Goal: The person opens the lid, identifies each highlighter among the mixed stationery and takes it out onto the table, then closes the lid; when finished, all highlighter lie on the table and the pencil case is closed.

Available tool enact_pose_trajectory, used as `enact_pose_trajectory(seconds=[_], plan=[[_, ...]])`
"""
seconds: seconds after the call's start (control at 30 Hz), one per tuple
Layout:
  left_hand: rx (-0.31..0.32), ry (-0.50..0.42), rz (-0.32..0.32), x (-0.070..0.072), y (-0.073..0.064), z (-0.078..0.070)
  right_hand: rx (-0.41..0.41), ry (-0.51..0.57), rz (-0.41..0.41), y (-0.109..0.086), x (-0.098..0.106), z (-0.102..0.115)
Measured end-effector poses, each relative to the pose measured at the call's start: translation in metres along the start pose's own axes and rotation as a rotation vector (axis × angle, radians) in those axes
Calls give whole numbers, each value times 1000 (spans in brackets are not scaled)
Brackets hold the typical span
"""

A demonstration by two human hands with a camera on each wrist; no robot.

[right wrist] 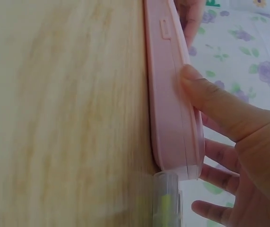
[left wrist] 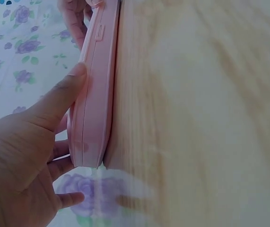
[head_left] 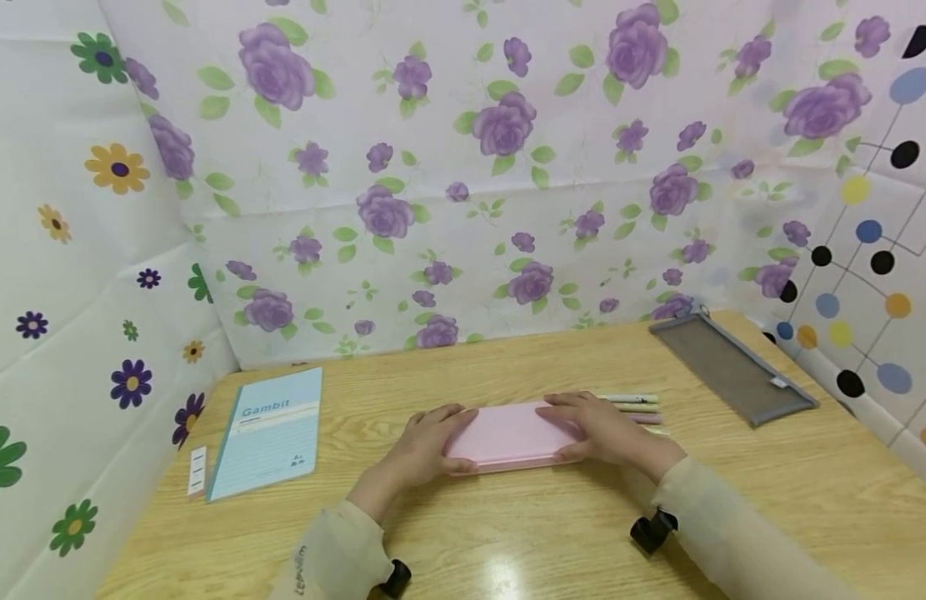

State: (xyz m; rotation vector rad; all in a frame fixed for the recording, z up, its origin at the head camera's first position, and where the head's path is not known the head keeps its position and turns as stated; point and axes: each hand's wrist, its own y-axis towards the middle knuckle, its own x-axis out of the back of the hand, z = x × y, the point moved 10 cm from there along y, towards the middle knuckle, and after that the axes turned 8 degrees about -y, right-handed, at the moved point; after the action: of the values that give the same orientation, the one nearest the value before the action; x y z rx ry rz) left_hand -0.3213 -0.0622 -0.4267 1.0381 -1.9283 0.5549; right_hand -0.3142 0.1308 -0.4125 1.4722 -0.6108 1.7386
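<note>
A closed pink pencil case (head_left: 508, 433) lies flat on the wooden table, its small latch visible on the near side in both wrist views. My left hand (head_left: 423, 446) holds its left end, with the thumb (left wrist: 64, 94) along the near edge and the other fingers round the far side. At the right end my right hand (head_left: 601, 429) grips it the same way, thumb (right wrist: 210, 99) on the near edge. Several pens (head_left: 635, 408) lie just right of the case, partly hidden behind the right hand; one clear-capped pen (right wrist: 165, 198) appears beside the case's end.
A light blue notebook (head_left: 271, 433) marked "Gambit" lies on the left, with a small white strip (head_left: 197, 471) beside it. Toward the back right is a grey mesh zip pouch (head_left: 733, 367). Flower-patterned cloth (head_left: 447, 208) stands behind the table (head_left: 463, 533).
</note>
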Motion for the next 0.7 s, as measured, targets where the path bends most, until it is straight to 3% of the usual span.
enact_pose_trajectory(seconds=[0.5,0.7], plan=[[-99,96,-88,3,-2,-11,-32,28,-24,-7,-1,-10],[-95,135,-135,5,-2,-7,-41,11,-65,-7,0,-12]])
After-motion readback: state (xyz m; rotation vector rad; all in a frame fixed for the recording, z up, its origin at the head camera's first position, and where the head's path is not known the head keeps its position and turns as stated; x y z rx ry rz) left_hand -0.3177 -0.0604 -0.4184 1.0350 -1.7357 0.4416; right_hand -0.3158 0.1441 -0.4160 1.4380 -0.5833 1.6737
